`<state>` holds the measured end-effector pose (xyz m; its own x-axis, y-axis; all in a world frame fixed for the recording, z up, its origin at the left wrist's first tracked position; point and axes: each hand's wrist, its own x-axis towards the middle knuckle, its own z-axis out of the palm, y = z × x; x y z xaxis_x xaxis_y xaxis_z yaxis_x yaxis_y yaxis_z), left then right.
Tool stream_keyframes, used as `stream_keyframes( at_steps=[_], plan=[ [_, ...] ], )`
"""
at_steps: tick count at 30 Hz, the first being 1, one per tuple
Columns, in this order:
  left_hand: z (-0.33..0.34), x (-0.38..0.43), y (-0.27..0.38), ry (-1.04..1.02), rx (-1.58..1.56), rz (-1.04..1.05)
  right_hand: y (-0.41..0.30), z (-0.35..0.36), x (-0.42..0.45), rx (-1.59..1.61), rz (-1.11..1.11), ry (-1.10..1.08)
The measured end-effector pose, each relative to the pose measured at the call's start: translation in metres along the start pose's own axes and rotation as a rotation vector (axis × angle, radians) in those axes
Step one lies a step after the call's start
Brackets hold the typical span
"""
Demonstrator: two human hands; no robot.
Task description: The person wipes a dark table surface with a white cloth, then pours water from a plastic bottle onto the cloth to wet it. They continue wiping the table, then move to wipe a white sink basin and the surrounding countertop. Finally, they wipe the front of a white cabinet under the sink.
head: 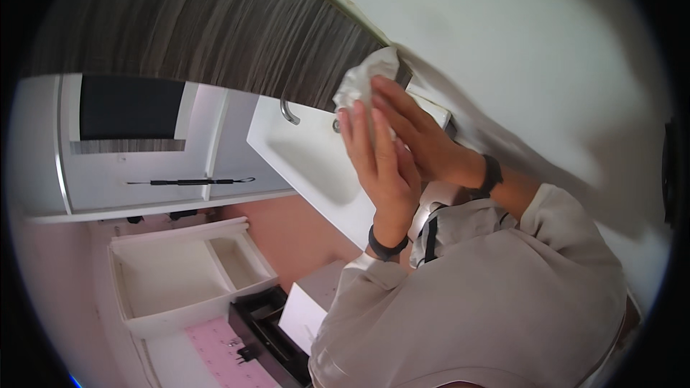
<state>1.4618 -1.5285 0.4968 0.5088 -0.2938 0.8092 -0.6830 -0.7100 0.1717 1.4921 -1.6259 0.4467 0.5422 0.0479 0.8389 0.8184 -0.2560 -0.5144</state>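
Observation:
A crumpled white cloth or tissue (358, 81) lies at the lower corner of a dark wood-grain panel (259, 27). My left hand (380, 172) has its fingers pointing up over the near end of the cloth. Beside it, on the right, my right hand (426, 132) holds the cloth with bent fingers. The two hands are close together, and part of the cloth is hidden beneath them. Behind and below them is a white washbasin (323, 164) with a chrome faucet (290, 113) and a round drain fitting (336, 125).
A pale wall (512, 37) rises on the right. Lower left are a white open shelf unit (167, 280), a black open drawer or case (269, 328), a white box (304, 315) and a pink patterned sheet (229, 353). A black strap or rod (188, 182) is at the left.

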Motion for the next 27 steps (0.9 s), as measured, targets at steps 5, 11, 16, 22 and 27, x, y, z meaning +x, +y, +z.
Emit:
stream_keyframes(
  at_steps=[5, 11, 16, 22, 27],
  plan=[
    [0.008, -0.026, -0.026, -0.071, 0.171, -0.058, 0.021, 0.048, -0.015, -0.071, -0.028, -0.014],
    [-0.001, -0.049, -0.037, -0.043, 0.044, -0.119, 0.013, 0.059, -0.027, -0.073, -0.076, -0.027],
    [-0.014, 0.017, -0.035, 0.116, 0.005, -0.087, 0.005, 0.046, 0.043, -0.133, -0.18, 0.012],
    [-0.008, 0.027, -0.022, 0.308, -0.232, -0.413, 0.006, 0.05, 0.054, -0.264, -0.271, 0.036],
    [0.029, -0.026, -0.042, 0.171, -0.226, -0.513, 0.045, 0.057, -0.02, -0.387, -0.141, -0.117]
  ],
)
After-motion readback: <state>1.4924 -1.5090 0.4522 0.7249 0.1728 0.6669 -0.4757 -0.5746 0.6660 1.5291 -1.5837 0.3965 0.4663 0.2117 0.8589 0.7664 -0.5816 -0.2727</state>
